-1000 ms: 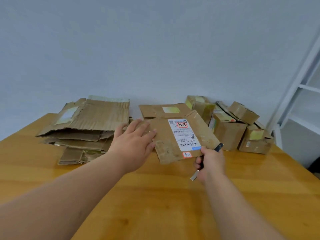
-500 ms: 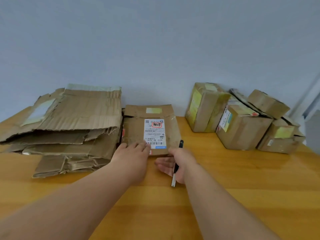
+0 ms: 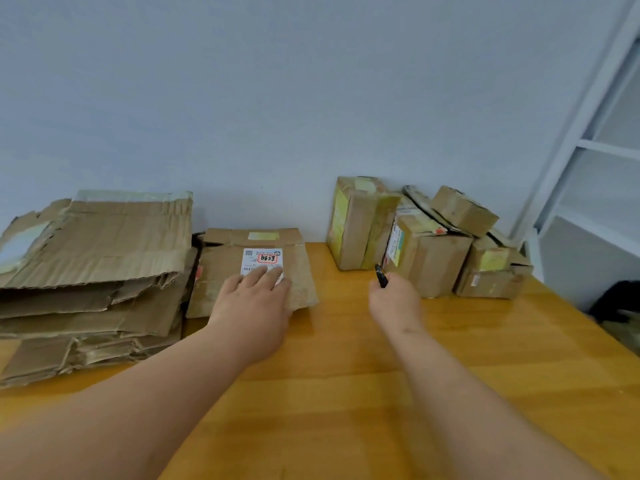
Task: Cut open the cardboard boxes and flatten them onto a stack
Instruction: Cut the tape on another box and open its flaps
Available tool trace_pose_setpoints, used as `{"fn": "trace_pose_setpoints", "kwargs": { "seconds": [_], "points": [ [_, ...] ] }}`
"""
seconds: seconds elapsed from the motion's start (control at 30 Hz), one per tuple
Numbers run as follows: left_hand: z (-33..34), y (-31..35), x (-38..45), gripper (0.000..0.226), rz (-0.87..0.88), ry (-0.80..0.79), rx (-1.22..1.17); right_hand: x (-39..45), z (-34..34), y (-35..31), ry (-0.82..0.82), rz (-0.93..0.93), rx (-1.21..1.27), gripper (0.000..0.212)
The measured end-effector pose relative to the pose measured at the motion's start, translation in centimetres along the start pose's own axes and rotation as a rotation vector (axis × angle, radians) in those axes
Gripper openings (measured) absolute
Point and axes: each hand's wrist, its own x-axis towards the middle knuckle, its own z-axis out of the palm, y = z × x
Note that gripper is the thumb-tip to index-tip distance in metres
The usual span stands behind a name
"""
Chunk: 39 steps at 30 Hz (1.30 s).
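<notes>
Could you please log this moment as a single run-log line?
left hand: flat on flattened box | right hand: holds cutter | stack: left | uncut boxes: right

This looks like a plain spare room or storeroom used for sorting parcels, more a home or small-office corner than a workshop. A bare pale wall (image 3: 277, 98) fills the upper half of the frame, with no pictures or fittings on it. A varnished wooden table (image 3: 346, 393) takes up the lower half and is pushed against that wall. At the right edge stands a white shelf unit (image 3: 595, 150). Taped shipping boxes (image 3: 426, 244) sit in a cluster at centre right, and flattened cardboard (image 3: 97, 271) is piled at the left. A dark shape at the lower right edge is too blurred to identify.
</notes>
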Motion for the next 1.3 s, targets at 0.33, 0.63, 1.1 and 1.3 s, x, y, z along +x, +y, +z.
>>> {"fn": "trace_pose_setpoints", "kwargs": {
  "seconds": [0.33, 0.63, 1.1, 1.3],
  "points": [
    [-2.0, 1.9, 6.9, 0.054, -0.044, 0.026, -0.166, 7.0, -2.9, -5.9, 0.174, -0.269, -0.232, 0.065],
    [-0.5, 1.3, 11.3, 0.045, -0.134, 0.117, -0.408, 14.1, -1.3, -8.6, 0.127, -0.097, -0.258, 0.076],
    [-6.2, 2.0, 2.4, 0.048, -0.144, 0.161, -0.430, 3.7, -8.2, -7.0, 0.208, -0.224, 0.033, 0.052],
    [-7.9, 2.5, -3.9, 0.041, -0.137, 0.128, -0.628, -3.7, -13.1, -3.9, 0.138, -0.225, 0.351, 0.056]
  ]
}}
